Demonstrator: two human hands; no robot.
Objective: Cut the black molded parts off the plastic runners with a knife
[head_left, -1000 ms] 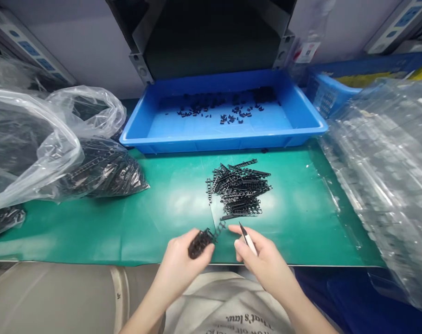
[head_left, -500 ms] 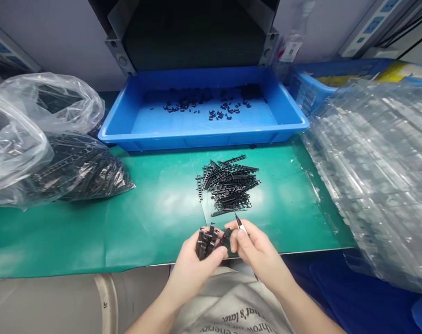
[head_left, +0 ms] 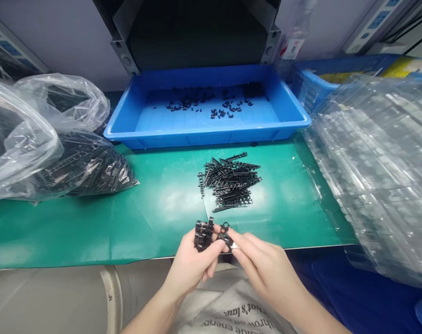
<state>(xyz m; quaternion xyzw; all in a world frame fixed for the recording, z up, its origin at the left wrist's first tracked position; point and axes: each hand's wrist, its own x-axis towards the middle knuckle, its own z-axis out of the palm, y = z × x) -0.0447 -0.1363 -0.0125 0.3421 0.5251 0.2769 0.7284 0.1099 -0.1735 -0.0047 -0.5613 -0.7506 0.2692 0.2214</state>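
Observation:
My left hand (head_left: 193,262) is closed around a bundle of black plastic strips (head_left: 203,235), which stand up between fingers and thumb. One black strip (head_left: 225,239) slants out from the left thumb towards my right hand (head_left: 263,262). The right fingers are closed and meet that strip's end. Between them shows a small white part of a slim tool (head_left: 234,246); its dark point cannot be made out. Just beyond the hands, a loose pile of black ladder-like strips (head_left: 232,181) lies on the green mat (head_left: 155,222).
A blue tray (head_left: 207,138) with small black pieces stands behind the pile. At left slumps a clear plastic bag (head_left: 89,162) full of black strips. Stacked clear plastic trays (head_left: 378,176) fill the right side, near a blue basket (head_left: 311,88) and a bottle (head_left: 292,46).
My right hand has turned and come in against the black strip; the tool's dark point, visible before, is now hidden. The bundle remains in my left hand. The view has shifted slightly.

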